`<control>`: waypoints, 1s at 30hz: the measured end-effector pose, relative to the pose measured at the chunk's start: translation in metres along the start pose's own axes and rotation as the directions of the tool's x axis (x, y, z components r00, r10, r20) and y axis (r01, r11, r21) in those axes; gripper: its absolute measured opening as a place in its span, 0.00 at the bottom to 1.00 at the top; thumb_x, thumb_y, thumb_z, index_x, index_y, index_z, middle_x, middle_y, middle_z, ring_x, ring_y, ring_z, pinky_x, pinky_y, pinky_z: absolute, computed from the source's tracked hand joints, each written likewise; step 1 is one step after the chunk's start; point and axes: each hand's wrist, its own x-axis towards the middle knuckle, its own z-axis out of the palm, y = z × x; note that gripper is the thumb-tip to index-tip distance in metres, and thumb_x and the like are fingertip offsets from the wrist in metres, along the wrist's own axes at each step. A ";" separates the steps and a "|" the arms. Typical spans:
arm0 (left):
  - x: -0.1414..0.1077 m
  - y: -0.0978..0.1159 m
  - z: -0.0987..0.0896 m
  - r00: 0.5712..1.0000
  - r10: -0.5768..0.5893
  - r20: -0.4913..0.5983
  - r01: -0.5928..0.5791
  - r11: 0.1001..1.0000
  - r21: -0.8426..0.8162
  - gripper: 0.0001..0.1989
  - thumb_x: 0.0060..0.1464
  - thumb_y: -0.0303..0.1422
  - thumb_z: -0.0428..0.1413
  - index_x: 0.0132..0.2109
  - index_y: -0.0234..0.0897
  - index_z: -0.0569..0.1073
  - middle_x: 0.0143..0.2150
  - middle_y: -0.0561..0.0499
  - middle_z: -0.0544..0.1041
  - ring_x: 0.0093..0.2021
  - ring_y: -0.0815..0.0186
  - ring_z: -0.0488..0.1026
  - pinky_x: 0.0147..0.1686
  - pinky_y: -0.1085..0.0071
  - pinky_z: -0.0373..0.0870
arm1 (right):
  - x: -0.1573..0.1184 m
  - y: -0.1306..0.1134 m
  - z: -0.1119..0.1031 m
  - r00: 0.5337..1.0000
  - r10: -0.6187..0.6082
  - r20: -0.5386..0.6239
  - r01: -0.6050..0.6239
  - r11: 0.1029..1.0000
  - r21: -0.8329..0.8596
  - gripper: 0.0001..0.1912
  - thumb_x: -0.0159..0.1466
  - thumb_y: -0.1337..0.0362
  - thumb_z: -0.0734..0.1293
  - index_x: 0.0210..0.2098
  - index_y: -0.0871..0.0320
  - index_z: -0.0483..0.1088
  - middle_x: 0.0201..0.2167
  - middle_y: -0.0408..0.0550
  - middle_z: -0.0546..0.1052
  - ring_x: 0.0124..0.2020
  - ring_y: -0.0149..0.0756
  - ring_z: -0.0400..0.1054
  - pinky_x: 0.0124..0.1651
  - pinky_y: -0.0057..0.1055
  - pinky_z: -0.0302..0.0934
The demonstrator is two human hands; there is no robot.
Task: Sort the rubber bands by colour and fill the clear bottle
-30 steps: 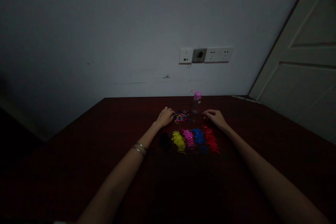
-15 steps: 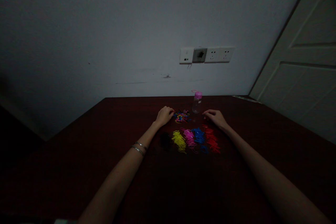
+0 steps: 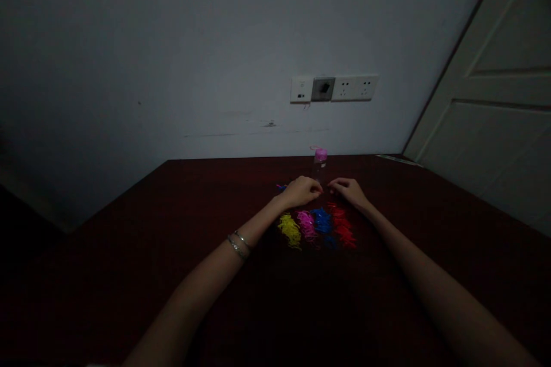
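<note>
My left hand (image 3: pixel 301 191) is closed in a pinch over the mixed-colour rubber bands (image 3: pixel 281 187), which it mostly hides; anything at its fingertips is too small to make out. Just to the right, my right hand (image 3: pixel 349 191) is also pinched, its fingertips close to the left ones. Nearer to me lie sorted heaps of thin rubber bands: yellow (image 3: pixel 290 230), pink (image 3: pixel 307 225), blue (image 3: pixel 321 221) and red (image 3: pixel 343 226). The black heap is hidden by my left forearm and the dimness.
Behind my hands a clear bottle (image 3: pixel 319 170) with a pink cap (image 3: pixel 321 154) stands upright on the dark red table (image 3: pixel 206 195). The wall carries a row of sockets (image 3: pixel 333 89). A panelled door (image 3: pixel 499 97) is at the right.
My left hand has moved right, from the left edge of the mixed rubber bands to close beside my right hand, and covers most of them. My right hand has hardly moved.
</note>
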 end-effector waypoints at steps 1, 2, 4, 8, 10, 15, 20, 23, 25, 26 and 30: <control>0.003 0.007 0.004 0.999 0.037 0.033 -0.037 0.999 0.014 0.12 0.49 0.28 0.51 0.39 0.35 0.76 0.36 0.49 0.77 0.35 0.68 0.72 0.38 0.74 0.66 | 0.000 0.000 0.000 1.000 -0.005 -0.006 0.005 1.000 -0.002 0.13 0.52 0.59 0.62 0.27 0.61 0.72 0.19 0.46 0.74 0.20 0.31 0.64 0.25 0.26 0.57; 0.006 0.014 0.007 0.996 0.065 0.064 -0.067 0.997 0.026 0.12 0.49 0.28 0.50 0.39 0.36 0.76 0.35 0.49 0.77 0.34 0.68 0.72 0.38 0.74 0.66 | 0.000 0.000 0.000 1.000 -0.013 -0.011 0.013 1.000 -0.004 0.12 0.51 0.60 0.62 0.26 0.61 0.72 0.19 0.46 0.74 0.21 0.32 0.64 0.26 0.27 0.57; 0.010 0.024 0.014 0.988 0.089 0.124 -0.095 0.994 0.045 0.12 0.49 0.27 0.51 0.40 0.36 0.76 0.34 0.49 0.77 0.33 0.69 0.71 0.36 0.74 0.65 | 0.001 0.001 0.000 0.999 -0.038 -0.016 0.038 0.999 -0.008 0.11 0.51 0.60 0.62 0.25 0.61 0.72 0.20 0.46 0.74 0.23 0.33 0.66 0.29 0.28 0.59; 0.015 0.039 0.022 0.976 0.098 0.193 -0.110 0.992 0.055 0.13 0.48 0.28 0.51 0.41 0.36 0.75 0.35 0.49 0.76 0.32 0.69 0.71 0.35 0.75 0.65 | 0.004 0.004 0.001 0.997 -0.069 -0.022 0.069 0.998 -0.006 0.10 0.50 0.61 0.62 0.24 0.60 0.73 0.23 0.47 0.76 0.28 0.37 0.68 0.33 0.29 0.60; 0.016 0.041 0.023 0.974 0.105 0.203 -0.115 0.993 0.036 0.13 0.48 0.28 0.52 0.42 0.36 0.75 0.35 0.49 0.76 0.32 0.69 0.70 0.34 0.75 0.65 | 0.004 0.005 0.001 0.996 -0.083 -0.030 0.083 0.997 0.003 0.10 0.50 0.61 0.62 0.24 0.60 0.73 0.24 0.48 0.76 0.29 0.37 0.68 0.34 0.30 0.60; 0.016 0.026 0.019 0.986 0.108 0.130 -0.103 0.993 -0.052 0.14 0.48 0.29 0.53 0.43 0.34 0.75 0.34 0.50 0.76 0.31 0.70 0.70 0.35 0.75 0.65 | 0.003 0.004 0.001 0.997 -0.070 -0.021 0.070 0.998 0.004 0.10 0.50 0.61 0.62 0.24 0.60 0.73 0.23 0.46 0.75 0.26 0.35 0.67 0.31 0.28 0.59; 0.014 -0.021 -0.004 0.996 -0.072 -0.050 0.066 0.992 -0.110 0.13 0.49 0.29 0.52 0.41 0.32 0.75 0.35 0.49 0.77 0.34 0.69 0.71 0.37 0.75 0.65 | 0.002 0.002 0.002 1.000 0.000 0.020 -0.001 1.000 0.017 0.11 0.51 0.61 0.62 0.25 0.61 0.73 0.19 0.45 0.73 0.20 0.30 0.63 0.24 0.25 0.56; 0.009 -0.059 -0.022 0.951 -0.249 -0.182 0.232 0.966 -0.110 0.12 0.48 0.29 0.52 0.39 0.31 0.76 0.37 0.48 0.77 0.36 0.68 0.72 0.39 0.75 0.66 | 0.002 0.003 0.002 1.000 0.007 0.016 -0.007 1.000 0.025 0.11 0.51 0.60 0.62 0.26 0.61 0.72 0.19 0.45 0.73 0.20 0.30 0.63 0.24 0.25 0.56; 0.001 -0.085 -0.032 0.892 -0.364 -0.268 0.353 0.931 -0.091 0.12 0.48 0.28 0.51 0.39 0.31 0.76 0.38 0.48 0.77 0.39 0.67 0.72 0.41 0.74 0.66 | 0.002 0.004 0.002 1.000 0.000 0.016 0.000 1.000 0.010 0.12 0.52 0.60 0.62 0.26 0.61 0.73 0.19 0.45 0.74 0.20 0.30 0.63 0.24 0.25 0.56; -0.005 -0.098 -0.037 0.863 -0.413 -0.291 0.407 0.910 -0.081 0.12 0.48 0.28 0.50 0.38 0.32 0.76 0.38 0.48 0.77 0.40 0.66 0.72 0.43 0.73 0.66 | 0.002 0.004 0.002 1.000 -0.005 0.016 0.005 1.000 -0.002 0.12 0.52 0.60 0.62 0.26 0.61 0.73 0.19 0.45 0.74 0.20 0.30 0.64 0.25 0.25 0.56; -0.032 -0.144 -0.050 0.757 -0.543 -0.364 0.577 0.816 -0.017 0.14 0.49 0.27 0.49 0.42 0.31 0.73 0.42 0.46 0.75 0.43 0.65 0.71 0.47 0.71 0.64 | 0.003 0.005 0.002 1.000 -0.015 0.016 0.016 0.999 -0.032 0.12 0.51 0.58 0.62 0.26 0.60 0.73 0.19 0.45 0.74 0.20 0.31 0.64 0.26 0.26 0.57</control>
